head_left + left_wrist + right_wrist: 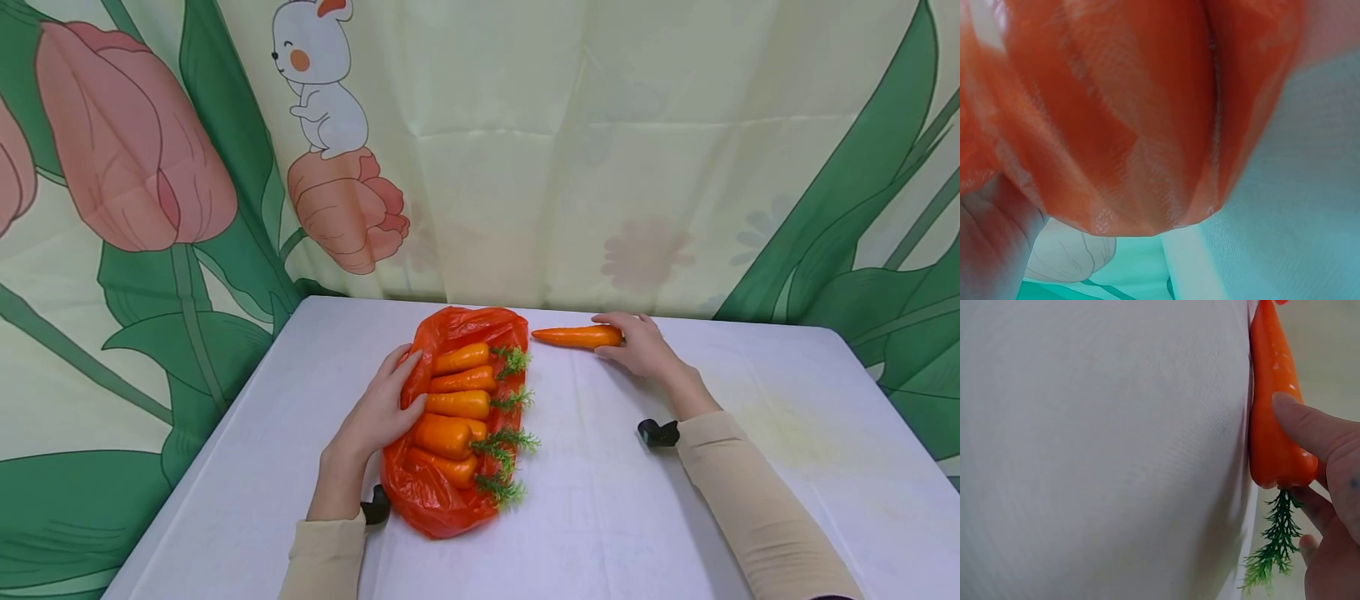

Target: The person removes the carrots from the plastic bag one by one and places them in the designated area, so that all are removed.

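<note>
A red plastic bag (pixel 438 504) lies on the table with its mouth spread to the right. Several orange toy carrots (pixel 459 406) are stacked in a row inside it, their green tops (pixel 501 442) at the right side. My left hand (pixel 381 408) holds the bag's left side, with the thumb near the carrots; the left wrist view shows mostly the red bag (pixel 1116 125) close up. At the table's far side, my right hand (pixel 641 343) pinches the thick end of a single carrot (pixel 576 336). Its tip points left, towards the bag, and its green top (pixel 1280 531) hangs below the fingers.
A white cloth covers the table (pixel 600 500). Behind the far edge hangs a curtain (pixel 510 167) printed with tulips and a rabbit. Black wrist devices (pixel 657 433) are worn at both sleeves.
</note>
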### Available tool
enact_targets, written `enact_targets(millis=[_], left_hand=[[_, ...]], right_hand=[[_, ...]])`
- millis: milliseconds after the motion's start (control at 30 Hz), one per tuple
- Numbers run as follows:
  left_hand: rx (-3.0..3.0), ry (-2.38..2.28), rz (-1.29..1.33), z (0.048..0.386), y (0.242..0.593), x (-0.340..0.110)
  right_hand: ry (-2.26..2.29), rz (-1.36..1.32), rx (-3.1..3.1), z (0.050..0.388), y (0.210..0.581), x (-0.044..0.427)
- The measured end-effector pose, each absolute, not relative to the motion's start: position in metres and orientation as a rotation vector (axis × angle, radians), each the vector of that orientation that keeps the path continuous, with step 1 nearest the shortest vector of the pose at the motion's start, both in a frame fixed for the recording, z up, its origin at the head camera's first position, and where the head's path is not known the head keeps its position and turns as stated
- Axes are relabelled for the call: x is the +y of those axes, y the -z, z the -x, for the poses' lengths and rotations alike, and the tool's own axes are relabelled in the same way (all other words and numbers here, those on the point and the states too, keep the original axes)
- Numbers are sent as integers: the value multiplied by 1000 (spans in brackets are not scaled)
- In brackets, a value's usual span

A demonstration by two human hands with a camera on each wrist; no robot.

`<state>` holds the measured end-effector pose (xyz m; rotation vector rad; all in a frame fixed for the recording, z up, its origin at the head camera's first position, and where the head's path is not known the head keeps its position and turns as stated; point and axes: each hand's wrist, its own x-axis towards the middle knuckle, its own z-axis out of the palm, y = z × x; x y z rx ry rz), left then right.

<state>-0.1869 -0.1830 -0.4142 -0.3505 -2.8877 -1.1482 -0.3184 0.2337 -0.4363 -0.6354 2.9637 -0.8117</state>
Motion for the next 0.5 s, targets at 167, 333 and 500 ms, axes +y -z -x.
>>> enact_targets(millis=[167, 333, 500], left_hand=[[-2884, 1150, 356, 187, 414, -183], [-2884, 1164, 351, 187, 414, -183], [-2884, 1164, 349, 187, 414, -183]], right_hand=[[826, 627, 2970, 317, 435, 234], [847, 630, 2981, 317, 433, 234], [861, 692, 3009, 314, 428, 234]])
